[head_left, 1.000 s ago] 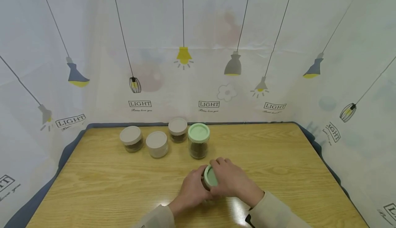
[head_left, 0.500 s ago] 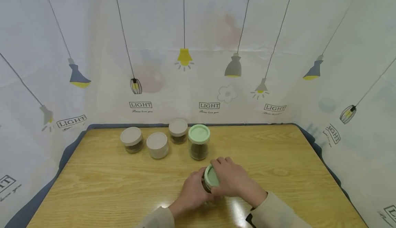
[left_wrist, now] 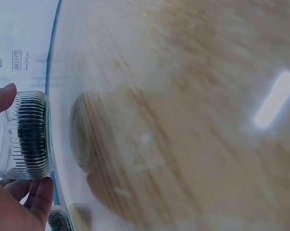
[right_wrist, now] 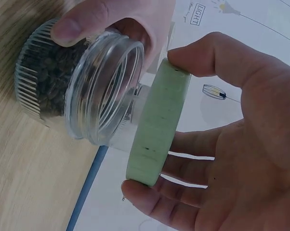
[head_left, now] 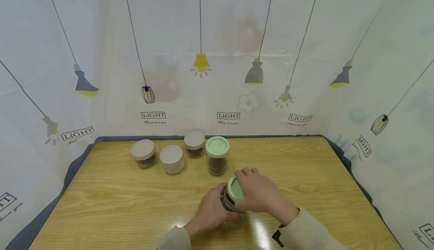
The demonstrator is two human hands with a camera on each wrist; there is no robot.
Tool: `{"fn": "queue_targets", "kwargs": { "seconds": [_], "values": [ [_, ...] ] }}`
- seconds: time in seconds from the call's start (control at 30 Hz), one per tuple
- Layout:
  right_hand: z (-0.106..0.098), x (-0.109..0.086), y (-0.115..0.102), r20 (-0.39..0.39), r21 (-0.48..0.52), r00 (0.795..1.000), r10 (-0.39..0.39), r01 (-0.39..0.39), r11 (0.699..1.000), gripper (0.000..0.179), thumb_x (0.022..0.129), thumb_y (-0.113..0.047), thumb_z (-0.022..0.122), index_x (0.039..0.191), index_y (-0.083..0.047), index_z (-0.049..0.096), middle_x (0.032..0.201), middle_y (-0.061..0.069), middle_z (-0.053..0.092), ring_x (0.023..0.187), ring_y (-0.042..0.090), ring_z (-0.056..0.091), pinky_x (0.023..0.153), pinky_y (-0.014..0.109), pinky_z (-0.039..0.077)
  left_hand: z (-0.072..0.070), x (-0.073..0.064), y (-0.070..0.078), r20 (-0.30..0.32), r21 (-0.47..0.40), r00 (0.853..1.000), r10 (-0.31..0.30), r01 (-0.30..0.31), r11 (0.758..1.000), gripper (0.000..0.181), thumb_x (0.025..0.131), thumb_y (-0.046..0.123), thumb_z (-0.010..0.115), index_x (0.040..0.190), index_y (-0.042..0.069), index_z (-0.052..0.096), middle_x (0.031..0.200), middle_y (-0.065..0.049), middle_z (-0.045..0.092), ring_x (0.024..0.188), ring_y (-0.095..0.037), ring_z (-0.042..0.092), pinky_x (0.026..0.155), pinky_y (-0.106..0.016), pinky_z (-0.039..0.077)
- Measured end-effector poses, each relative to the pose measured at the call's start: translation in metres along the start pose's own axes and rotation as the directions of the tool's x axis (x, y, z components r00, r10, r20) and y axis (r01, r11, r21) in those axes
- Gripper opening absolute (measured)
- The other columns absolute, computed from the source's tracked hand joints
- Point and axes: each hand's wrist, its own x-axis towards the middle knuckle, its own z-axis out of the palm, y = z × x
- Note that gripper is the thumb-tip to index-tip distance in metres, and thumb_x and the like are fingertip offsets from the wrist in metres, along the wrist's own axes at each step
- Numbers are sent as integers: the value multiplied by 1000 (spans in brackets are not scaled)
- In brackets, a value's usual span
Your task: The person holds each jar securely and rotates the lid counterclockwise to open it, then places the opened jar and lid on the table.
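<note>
My left hand (head_left: pixel 211 208) grips a clear ribbed glass jar (right_wrist: pixel 106 91) round its side, above the wooden table. Dark bean-like pieces (right_wrist: pixel 56 77) lie in the bottom of it. With thumb and fingers on opposite edges, my right hand (head_left: pixel 260 192) holds a light green lid (right_wrist: pixel 158 126). In the right wrist view a gap shows between this lid and the jar's threaded mouth, which is uncovered. From the left wrist, the jar's ribbed base (left_wrist: pixel 32 134) appears between thumb and fingers.
Farther back stands a tall jar (head_left: pixel 217 165) with a green lid and dark contents. To its left are three short jars with pale lids: one near the back edge (head_left: pixel 194 141), one whitish (head_left: pixel 172 159), one leftmost (head_left: pixel 144 150). A printed curtain (head_left: pixel 217 92) surrounds the wooden table (head_left: pixel 135 205).
The green lid has come off the jar's mouth as my right hand moved slightly up and to the right. My left hand stays almost in place with the jar, which shows more now.
</note>
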Motion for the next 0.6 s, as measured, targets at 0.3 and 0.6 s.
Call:
{"fn": "queue_targets", "kwargs": {
  "seconds": [0.3, 0.6],
  "values": [
    [-4, -9, 12, -16, 10, 999, 52, -51, 999, 77, 71, -38, 76, 135, -4, 52, 129, 15, 57, 112, 31, 54, 76, 43, 53, 3, 3, 5, -15, 14, 1000, 26, -26, 1000, 91, 57, 51, 90, 135, 25, 52, 119, 4, 62, 107, -16, 58, 92, -41, 48],
    [-12, -19, 34, -10, 26, 994, 113, -112, 993, 80, 70, -38, 73, 139, -5, 48, 132, 15, 55, 114, 32, 53, 75, 44, 53, 9, 12, 13, 6, 20, 1000, 11, -11, 1000, 94, 58, 52, 89, 138, 21, 50, 122, 1, 61, 110, -18, 57, 94, -43, 49]
  ]
}}
